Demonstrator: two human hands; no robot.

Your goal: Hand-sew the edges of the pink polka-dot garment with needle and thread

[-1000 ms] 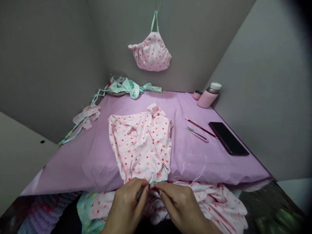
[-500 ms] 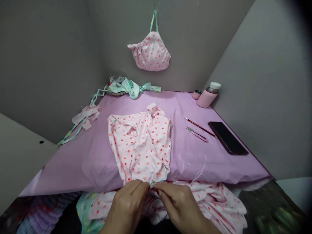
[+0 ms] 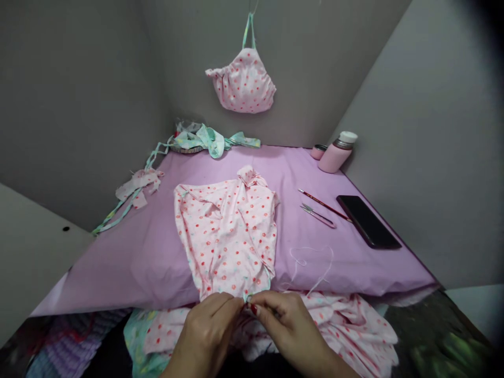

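Observation:
My left hand (image 3: 208,328) and my right hand (image 3: 281,320) meet at the near edge of a pink cotton garment with red dots (image 3: 226,236), which lies bunched on a lilac cloth (image 3: 118,268). Fingertips of both hands pinch its edge, where a thin mint-green trim (image 3: 260,287) runs. Anything small between my fingers is hidden. More of the same dotted fabric (image 3: 346,328) hangs below the cloth's front edge, beneath my hands.
Small scissors (image 3: 318,216), a red-handled brush (image 3: 323,206), a black phone (image 3: 368,221), a pink flask (image 3: 336,155) and white thread (image 3: 311,262) lie right. Mint-green fabric strips (image 3: 208,140), dotted scraps (image 3: 137,184) and a hanging dotted bag (image 3: 242,84) are beyond.
My hands have drawn slightly closer around the garment's edge, and the fingers of my right hand have shifted on it. The garment and the objects on the cloth stay in place.

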